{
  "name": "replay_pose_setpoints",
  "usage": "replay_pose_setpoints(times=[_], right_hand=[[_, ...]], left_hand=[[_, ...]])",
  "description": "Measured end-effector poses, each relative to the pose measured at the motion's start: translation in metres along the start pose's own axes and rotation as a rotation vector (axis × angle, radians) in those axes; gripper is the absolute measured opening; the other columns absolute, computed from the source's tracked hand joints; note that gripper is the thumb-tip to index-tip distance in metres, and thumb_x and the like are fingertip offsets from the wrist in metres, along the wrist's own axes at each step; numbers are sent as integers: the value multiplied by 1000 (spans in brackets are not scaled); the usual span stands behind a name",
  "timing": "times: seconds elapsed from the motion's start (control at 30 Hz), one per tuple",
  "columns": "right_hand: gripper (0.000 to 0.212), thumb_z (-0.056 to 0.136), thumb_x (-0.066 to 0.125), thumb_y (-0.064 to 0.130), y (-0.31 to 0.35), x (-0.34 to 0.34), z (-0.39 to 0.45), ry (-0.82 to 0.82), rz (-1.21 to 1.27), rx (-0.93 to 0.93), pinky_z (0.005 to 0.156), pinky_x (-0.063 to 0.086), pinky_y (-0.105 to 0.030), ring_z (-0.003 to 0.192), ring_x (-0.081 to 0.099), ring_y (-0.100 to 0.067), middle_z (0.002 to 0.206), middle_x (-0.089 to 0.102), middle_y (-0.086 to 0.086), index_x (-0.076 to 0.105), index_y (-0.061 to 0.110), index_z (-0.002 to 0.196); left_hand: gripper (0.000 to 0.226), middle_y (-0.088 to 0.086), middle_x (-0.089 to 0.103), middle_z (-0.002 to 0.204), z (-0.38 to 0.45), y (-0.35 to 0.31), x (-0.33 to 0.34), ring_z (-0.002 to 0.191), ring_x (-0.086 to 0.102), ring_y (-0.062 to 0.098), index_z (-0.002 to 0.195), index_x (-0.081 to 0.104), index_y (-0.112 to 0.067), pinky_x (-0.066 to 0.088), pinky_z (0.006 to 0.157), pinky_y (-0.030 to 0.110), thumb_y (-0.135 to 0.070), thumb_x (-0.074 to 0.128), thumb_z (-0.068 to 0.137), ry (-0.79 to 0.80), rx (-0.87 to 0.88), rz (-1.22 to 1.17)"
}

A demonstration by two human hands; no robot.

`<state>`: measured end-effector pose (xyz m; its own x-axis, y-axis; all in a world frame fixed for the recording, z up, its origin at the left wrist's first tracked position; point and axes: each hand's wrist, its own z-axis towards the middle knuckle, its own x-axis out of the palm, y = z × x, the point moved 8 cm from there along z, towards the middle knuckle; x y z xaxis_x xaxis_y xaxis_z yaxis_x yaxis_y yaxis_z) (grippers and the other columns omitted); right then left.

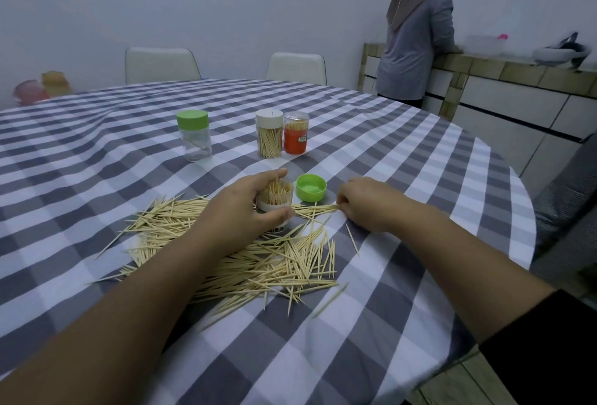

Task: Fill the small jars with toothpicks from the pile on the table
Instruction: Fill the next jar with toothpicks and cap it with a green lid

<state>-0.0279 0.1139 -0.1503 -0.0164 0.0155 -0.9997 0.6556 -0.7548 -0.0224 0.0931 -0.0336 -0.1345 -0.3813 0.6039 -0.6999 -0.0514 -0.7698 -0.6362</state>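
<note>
The left hand (240, 207) is curled round an open jar (275, 202) that stands upright on the checked tablecloth (420, 152). The thumb lies across the jar's lower front and the fingers wrap over its far side, reaching the rim. The jar is partly filled with toothpicks standing on end.

At three o'clock from that jar, the right hand (368, 202) rests knuckles-up on the cloth, its fingers bent and pinching the ends of a small bundle of toothpicks (318, 209). The bundle lies flat and points toward nine o'clock, its far tips just beside the foot of the held jar.

The loose pile of toothpicks (258, 262) spreads from nine o'clock round to six o'clock of the held jar, under and beside the left forearm; they are far too many to count. A few strays lie apart at the pile's near and right edges.

One green lid (310, 187) lies upside down at one o'clock from the held jar, between the two hands.

Three more jars stand at twelve o'clock, well apart from the hands. A green-capped jar (193, 135) holds only a few toothpicks. A white-capped jar (269, 134) is nearly full, and touching its right side is an orange-labelled jar (296, 133) with a clear top, also full. That makes four jars in all.
</note>
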Motion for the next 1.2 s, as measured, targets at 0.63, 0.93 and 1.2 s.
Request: replay_pose_setpoints(times=[0.63,0.93,1.2], right_hand=[[55,93,47,51,56,3,-2,56,333,-137,102,37,-36,124,42,-20,135,45,-5,45,20,139],[24,96,51,19,73,-3,4,52,267,-170,74,47,-29,86,58,-17,101,65,-2,69,19,111],[31,95,47,15,53,-14,-11,223,348,-133,83,43,-22,98,54,-11,112,63,7,66,23,118]], left_hand=[[86,-2,58,125,3,14,-10,98,60,8,144,29,-43,53,81,27,-43,77,73,-19,-77,-42],[92,-1,55,127,6,27,-17,96,57,6,146,26,-40,43,71,16,-39,80,71,-9,-144,-85],[92,0,54,132,5,24,-18,105,56,11,146,26,-38,43,86,24,-38,80,71,-11,-134,-75]])
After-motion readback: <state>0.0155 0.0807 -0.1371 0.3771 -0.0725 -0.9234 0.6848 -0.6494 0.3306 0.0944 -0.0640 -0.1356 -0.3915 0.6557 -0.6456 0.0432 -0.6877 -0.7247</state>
